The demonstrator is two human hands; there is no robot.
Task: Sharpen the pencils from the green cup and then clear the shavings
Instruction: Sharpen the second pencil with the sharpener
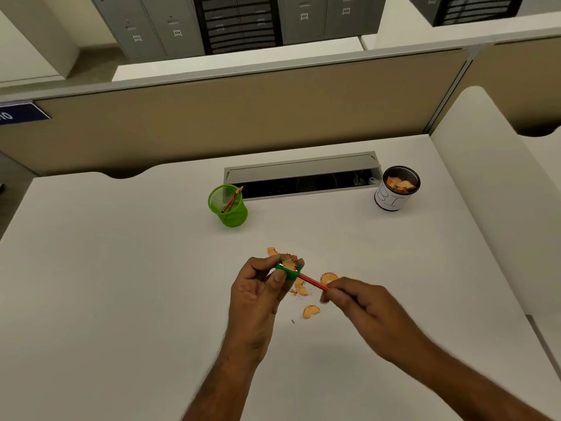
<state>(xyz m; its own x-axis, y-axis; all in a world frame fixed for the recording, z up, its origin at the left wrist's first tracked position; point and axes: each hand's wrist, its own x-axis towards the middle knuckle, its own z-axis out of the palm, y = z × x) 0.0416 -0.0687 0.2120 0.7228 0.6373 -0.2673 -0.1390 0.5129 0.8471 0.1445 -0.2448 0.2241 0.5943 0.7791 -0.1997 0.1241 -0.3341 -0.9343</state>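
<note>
My left hand [258, 287] pinches a small green sharpener [288, 268] above the white desk, with a curl of shaving rising from its blade. A red pencil [312, 281] sticks into the sharpener from the right, and my right hand [355, 302] grips its other end. Orange shavings [311, 311] lie scattered on the desk under and around my hands. The green mesh cup [228, 206] stands further back to the left with pencils [232, 199] leaning inside.
A dark cup with a white paper label [396, 189], holding shavings, stands at the back right. An open cable tray [303, 177] runs along the desk's back between the two cups. A beige partition [243, 117] closes off the desk behind.
</note>
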